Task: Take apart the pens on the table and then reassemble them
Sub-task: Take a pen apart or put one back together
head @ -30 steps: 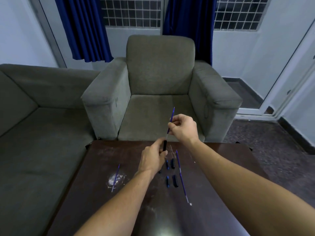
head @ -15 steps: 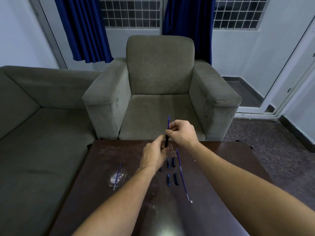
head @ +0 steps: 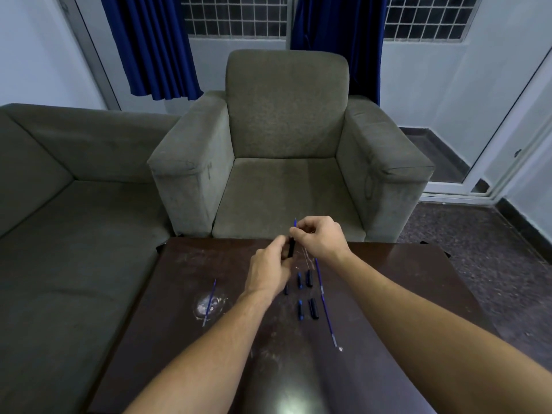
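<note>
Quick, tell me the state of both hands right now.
Left hand: pinching the black pen barrel.
Right hand: pinching the blue refill.

Single head-worn wide-angle view, facing forward and down. Table near, filling lower frame. Armchair beyond, facing camera.

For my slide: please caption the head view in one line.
The left hand and right hand hold a pen above loose pen parts on a dark table.
</note>
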